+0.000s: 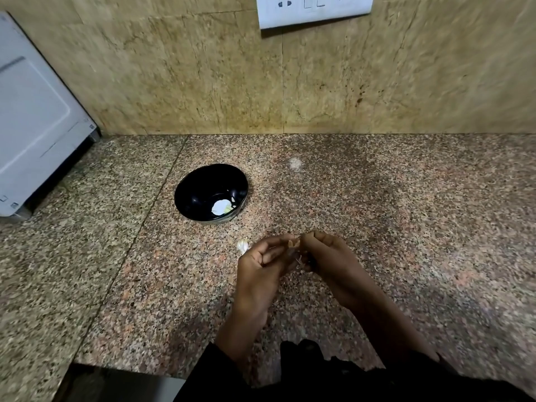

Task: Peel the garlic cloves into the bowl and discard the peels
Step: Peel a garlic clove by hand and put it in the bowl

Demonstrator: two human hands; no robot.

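A black bowl (203, 188) stands on the granite counter with a white peeled piece (220, 207) at its bottom. In front of it my left hand (261, 265) and my right hand (327, 256) meet above the counter. Both pinch a small garlic clove (294, 248) between their fingertips; the clove is mostly hidden by the fingers, and thin bits of skin hang below it. A whitish garlic piece (243, 246) lies on the counter just left of my left hand.
A white appliance (34, 126) stands at the back left corner. A tiled wall with a white socket plate (313, 10) closes the back. The counter's front edge (121, 369) runs below my forearms. A pale spot (295, 163) marks the counter behind the bowl.
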